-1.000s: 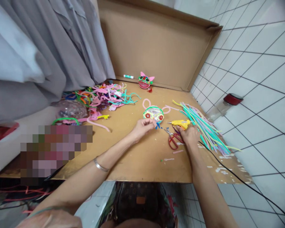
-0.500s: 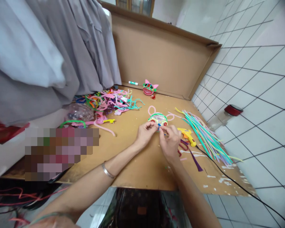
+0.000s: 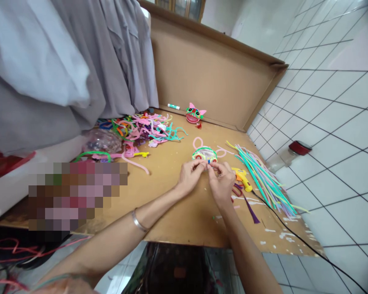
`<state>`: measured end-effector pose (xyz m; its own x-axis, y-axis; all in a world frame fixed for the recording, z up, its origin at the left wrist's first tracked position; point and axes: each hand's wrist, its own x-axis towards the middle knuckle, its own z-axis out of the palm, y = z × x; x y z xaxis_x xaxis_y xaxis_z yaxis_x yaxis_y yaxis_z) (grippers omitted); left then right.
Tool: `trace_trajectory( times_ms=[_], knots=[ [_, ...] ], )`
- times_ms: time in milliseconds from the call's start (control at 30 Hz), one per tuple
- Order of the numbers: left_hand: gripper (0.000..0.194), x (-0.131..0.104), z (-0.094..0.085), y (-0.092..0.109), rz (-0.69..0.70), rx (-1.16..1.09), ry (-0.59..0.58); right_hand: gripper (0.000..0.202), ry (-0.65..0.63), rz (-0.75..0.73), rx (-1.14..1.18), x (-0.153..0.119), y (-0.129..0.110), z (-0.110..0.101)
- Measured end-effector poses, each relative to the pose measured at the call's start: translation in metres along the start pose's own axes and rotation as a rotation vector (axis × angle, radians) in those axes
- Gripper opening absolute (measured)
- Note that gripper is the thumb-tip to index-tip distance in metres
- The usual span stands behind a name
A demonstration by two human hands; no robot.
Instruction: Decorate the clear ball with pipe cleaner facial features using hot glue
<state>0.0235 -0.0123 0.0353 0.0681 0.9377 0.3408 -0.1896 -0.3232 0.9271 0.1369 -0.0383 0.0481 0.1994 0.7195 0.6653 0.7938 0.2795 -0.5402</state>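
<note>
Tiny blue bit (image 3: 209, 161), maybe pipe cleaner, is getting held near a green-rimmed craft face (image 3: 206, 154) with red eyes that's lying on the table (image 3: 162, 179).

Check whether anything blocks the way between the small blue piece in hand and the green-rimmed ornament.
Nothing visible does. The small blue piece, pinched between left hand and right hand, is at the near side of the green-rimmed ornament; whether they touch is unclear. The yellow glue gun lies off to the right.
</note>
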Motion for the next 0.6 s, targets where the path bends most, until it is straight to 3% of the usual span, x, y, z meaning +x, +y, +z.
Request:
trace_trajectory(
  times_ms=[167, 300, 500, 600],
  knots=[
    [0.025, -0.004, -0.001, -0.002, 0.097, 0.107, -0.028, 0.017, -0.032, 0.127, 0.299, 0.008, 0.007, -0.002],
    [0.025, -0.003, -0.002, -0.002, 0.097, 0.114, -0.023, 0.019, -0.096, 0.224, 0.509, 0.013, 0.013, -0.001],
    [0.024, -0.002, -0.001, -0.001, 0.100, 0.110, -0.027, 0.019, -0.146, 0.326, 0.597, 0.020, 0.018, 0.006],
    [0.023, 0.000, -0.003, 0.000, 0.089, 0.097, -0.013, 0.019, -0.163, 0.299, 0.598, 0.025, 0.021, 0.007]
  ],
)
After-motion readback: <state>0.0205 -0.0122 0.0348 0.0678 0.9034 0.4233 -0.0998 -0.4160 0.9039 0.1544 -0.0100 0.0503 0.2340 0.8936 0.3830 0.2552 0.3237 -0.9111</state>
